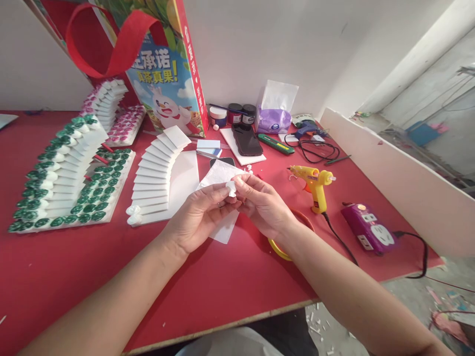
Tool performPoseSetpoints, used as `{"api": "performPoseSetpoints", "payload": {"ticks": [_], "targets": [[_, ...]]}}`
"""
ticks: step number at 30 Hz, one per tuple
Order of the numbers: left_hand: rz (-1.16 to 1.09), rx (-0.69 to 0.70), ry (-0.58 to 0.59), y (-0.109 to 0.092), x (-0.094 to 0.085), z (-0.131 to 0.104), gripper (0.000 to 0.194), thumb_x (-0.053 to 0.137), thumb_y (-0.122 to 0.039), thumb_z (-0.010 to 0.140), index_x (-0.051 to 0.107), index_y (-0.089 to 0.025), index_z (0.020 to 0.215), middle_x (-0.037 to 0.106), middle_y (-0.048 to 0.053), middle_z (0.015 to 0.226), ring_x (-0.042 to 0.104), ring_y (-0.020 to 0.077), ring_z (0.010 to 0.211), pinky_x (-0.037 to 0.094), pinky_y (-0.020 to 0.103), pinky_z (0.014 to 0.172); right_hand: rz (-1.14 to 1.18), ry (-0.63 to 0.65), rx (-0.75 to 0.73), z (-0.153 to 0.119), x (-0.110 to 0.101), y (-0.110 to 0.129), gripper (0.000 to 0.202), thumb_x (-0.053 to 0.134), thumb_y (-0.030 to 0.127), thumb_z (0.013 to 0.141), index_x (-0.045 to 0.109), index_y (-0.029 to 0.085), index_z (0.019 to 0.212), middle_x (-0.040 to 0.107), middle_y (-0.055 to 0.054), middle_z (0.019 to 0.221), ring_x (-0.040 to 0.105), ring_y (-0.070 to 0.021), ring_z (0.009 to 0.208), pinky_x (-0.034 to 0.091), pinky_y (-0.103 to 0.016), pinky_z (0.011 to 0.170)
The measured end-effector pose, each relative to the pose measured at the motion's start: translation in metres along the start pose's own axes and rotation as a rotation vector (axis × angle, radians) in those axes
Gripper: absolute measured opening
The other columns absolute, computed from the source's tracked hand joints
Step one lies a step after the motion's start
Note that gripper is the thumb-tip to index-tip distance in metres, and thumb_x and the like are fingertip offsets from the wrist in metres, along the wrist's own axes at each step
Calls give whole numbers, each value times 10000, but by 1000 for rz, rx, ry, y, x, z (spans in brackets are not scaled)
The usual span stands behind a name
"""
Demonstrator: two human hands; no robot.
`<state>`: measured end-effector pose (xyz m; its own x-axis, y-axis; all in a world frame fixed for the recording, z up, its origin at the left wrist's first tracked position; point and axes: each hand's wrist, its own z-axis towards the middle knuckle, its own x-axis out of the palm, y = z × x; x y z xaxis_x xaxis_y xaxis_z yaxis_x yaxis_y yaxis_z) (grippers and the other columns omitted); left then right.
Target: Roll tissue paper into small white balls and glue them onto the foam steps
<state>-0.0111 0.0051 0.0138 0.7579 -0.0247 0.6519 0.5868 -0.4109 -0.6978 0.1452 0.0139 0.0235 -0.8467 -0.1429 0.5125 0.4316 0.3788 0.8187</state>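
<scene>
A small white twisted piece of tissue (231, 188) is pinched between the fingertips of both hands. My left hand (204, 207) grips it from the left, thumb on top. From the right, my right hand (263, 200) closes thumb and fingers on its other side. Below the hands lies a white tissue sheet (224, 173), partly covered by them. To their left, a fanned stair of white strips (154, 173) stands on a white board, with two white rosettes (133, 214) at its near end. My right wrist partly hides a yellow-and-orange ring-shaped object (280, 249).
Green-tipped (55, 173) and pink-tipped models (122, 126) stand left, before a gift bag (163, 74). A yellow glue gun (313, 185) and purple power socket (371, 230) with cords lie right. Behind are a phone (246, 140), green cutter (275, 144), paint jars (234, 113) and tissue pack (273, 119).
</scene>
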Motion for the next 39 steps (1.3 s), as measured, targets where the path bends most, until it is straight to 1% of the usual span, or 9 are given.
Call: {"api": "performPoseSetpoints", "payload": {"ticks": [5, 10, 14, 21, 24, 26, 32, 36, 39], "targets": [[96, 23, 21, -4, -6, 1, 117, 864, -228, 732, 824, -173, 827, 768, 27, 826, 680, 131, 771, 565, 258, 845, -37, 6, -27, 1, -2, 2, 362, 906, 389, 700, 644, 171, 822, 583, 48, 658, 527, -79, 629, 342, -207, 578], [197, 23, -25, -4, -10, 1, 185, 877, -209, 698, 819, -141, 860, 761, 42, 814, 683, 136, 760, 572, 274, 831, -1, -20, 49, 2, -5, 5, 382, 936, 301, 635, 645, 173, 846, 549, 65, 667, 485, -63, 604, 397, -211, 598], [212, 12, -60, -3, -8, 2, 201, 889, -224, 676, 818, -133, 841, 759, 49, 804, 688, 140, 765, 578, 271, 819, -17, -37, -38, 3, -5, 1, 414, 952, 297, 596, 615, 168, 799, 550, 68, 663, 481, -54, 569, 355, -199, 534], [86, -26, -117, -4, -5, 3, 154, 904, -186, 654, 810, -157, 773, 754, 30, 788, 687, 125, 770, 596, 236, 792, -165, -98, -290, 3, -1, -3, 365, 876, 424, 737, 626, 183, 849, 531, 71, 644, 381, -40, 496, 287, -212, 477], [52, -28, -111, -5, -5, 2, 166, 896, -184, 665, 810, -136, 798, 739, 29, 791, 673, 117, 755, 607, 237, 801, -156, -132, -308, 1, 0, 1, 375, 837, 494, 774, 626, 186, 815, 518, 64, 671, 343, -34, 479, 254, -222, 465], [41, -14, -93, -6, -5, 2, 171, 890, -190, 677, 811, -123, 813, 740, 37, 820, 663, 112, 754, 612, 240, 812, -165, -145, -300, 0, 1, 3, 395, 793, 552, 804, 660, 181, 818, 530, 45, 709, 357, -38, 488, 251, -229, 466], [13, 22, -58, -7, -5, 2, 178, 907, -219, 673, 811, -144, 803, 721, 27, 774, 663, 115, 765, 614, 252, 832, -229, -139, -305, -2, 0, 3, 527, 616, 667, 902, 800, 174, 938, 615, -38, 848, 483, -97, 637, 348, -252, 520], [47, 114, -84, -7, -5, 2, 171, 909, -225, 678, 804, -168, 801, 724, 10, 771, 665, 107, 770, 598, 259, 859, -324, -136, -350, -5, 0, 1, 584, 480, 666, 977, 830, 200, 1023, 634, -56, 901, 487, -121, 704, 414, -276, 605], [100, 187, -119, -6, -4, 2, 179, 909, -231, 682, 794, -180, 808, 740, 2, 792, 679, 115, 781, 579, 282, 885, -452, -119, -387, -9, 1, -2, 544, 454, 621, 1010, 826, 233, 1091, 606, -49, 904, 498, -135, 745, 447, -295, 677]]}}
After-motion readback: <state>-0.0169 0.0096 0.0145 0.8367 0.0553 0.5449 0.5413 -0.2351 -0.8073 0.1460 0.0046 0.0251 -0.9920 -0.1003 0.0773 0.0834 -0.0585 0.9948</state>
